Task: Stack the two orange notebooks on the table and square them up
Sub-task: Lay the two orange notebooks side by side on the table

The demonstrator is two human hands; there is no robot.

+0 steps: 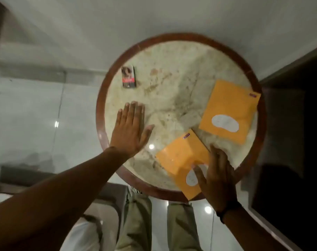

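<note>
Notebooks, 2 orange ones, lie apart on the round marble table (172, 57), unstacked. Far notebook (230, 109) sits flat near the table's right rim, white label toward me. Near notebook (183, 160) lies at the front edge, its corner poking past the rim. I see my right hand (217, 176) on the near notebook's right side, thumb on the cover by its white label; fingers look wrapped at the edge, grasping it. My left hand (130, 129) is flat and spread, palm down at the table's left side, holding nothing. Small dark box (128, 77) lies beyond it.
</note>
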